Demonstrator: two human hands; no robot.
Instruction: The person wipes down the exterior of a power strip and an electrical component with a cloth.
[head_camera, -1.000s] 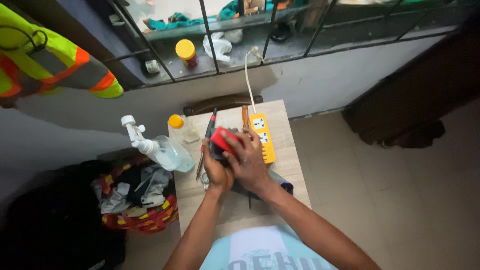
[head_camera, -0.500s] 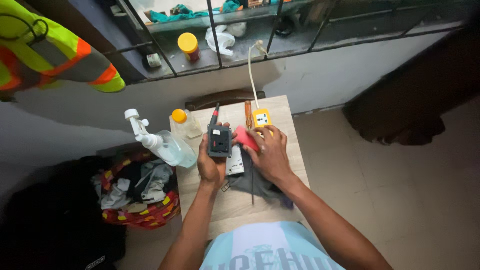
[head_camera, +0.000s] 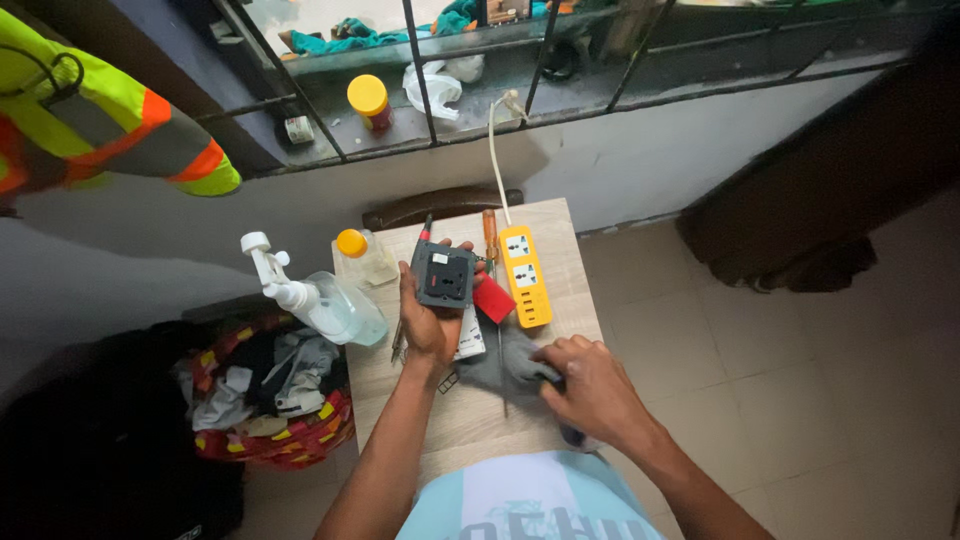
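The socket plate (head_camera: 443, 274) in the left hand (head_camera: 428, 322) looks like dark grey plastic, smooth with a faint sheen. The right hand (head_camera: 592, 385) rests on a grey cloth (head_camera: 505, 365), soft and matt. The table (head_camera: 470, 415) has a pale wood-grain top, matt. The power strip (head_camera: 525, 275) is glossy yellow plastic. The spray bottle (head_camera: 318, 297) is clear, shiny plastic. The window bars (head_camera: 418, 70) look like dark metal.

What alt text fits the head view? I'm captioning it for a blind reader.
A person's left hand holds up a dark grey wall socket above a small wooden table, while the right hand rests on a grey cloth. A yellow power strip lies beside them.
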